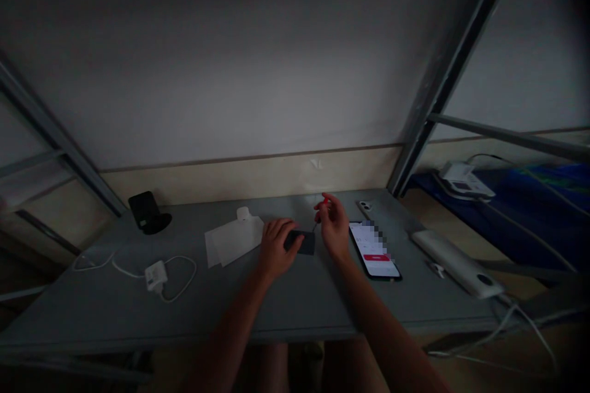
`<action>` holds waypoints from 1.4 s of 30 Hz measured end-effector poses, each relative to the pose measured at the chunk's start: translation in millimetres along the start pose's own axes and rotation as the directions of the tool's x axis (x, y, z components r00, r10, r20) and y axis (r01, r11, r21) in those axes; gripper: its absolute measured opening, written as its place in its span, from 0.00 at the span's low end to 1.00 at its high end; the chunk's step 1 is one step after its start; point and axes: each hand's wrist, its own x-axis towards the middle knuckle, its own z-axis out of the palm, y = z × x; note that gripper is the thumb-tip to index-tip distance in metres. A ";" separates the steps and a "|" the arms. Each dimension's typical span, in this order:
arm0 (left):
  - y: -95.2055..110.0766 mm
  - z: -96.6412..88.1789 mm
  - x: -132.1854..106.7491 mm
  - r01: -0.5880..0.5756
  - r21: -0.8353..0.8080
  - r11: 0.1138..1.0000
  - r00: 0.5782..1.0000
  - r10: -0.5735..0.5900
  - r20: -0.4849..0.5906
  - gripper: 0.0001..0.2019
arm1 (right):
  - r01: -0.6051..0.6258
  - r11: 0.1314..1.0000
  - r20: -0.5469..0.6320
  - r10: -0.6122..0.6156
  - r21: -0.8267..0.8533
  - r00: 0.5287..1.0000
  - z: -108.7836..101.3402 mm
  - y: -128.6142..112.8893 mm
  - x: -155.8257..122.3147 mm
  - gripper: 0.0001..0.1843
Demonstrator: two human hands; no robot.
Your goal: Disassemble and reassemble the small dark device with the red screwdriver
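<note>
My left hand (275, 247) rests on the grey table (101, 307), its fingers closed on the left end of a small dark flat device (302, 242). My right hand (332, 224) pinches a thin tool with a red handle (324, 201), held upright with its tip pointing down toward the device's right end. A lit smartphone (374, 250) lies just to the right of my right hand.
White sheets of paper (232, 239) and a small white object (243, 214) lie left of the device. A black stand (148, 213) sits at the back left, a white charger with cable (155, 276) front left. A white power bank (456, 263) lies right; a second phone (365, 206) behind.
</note>
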 end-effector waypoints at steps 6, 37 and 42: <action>22.0 3.5 0.1 -0.063 0.034 0.997 0.981 0.055 0.187 0.14 | 0.085 0.996 0.048 -0.083 -0.026 0.995 1.6 -18.2 -6.9 0.16; 24.9 15.1 0.4 0.010 0.069 0.998 0.976 -0.025 0.216 0.09 | 0.153 0.985 0.253 -0.128 -0.082 0.959 -2.8 -36.7 -11.5 0.08; 26.1 15.5 0.6 0.007 0.099 0.995 0.976 -0.029 0.217 0.11 | 0.123 0.992 0.284 -0.106 -0.039 0.953 -3.8 -36.0 -10.8 0.13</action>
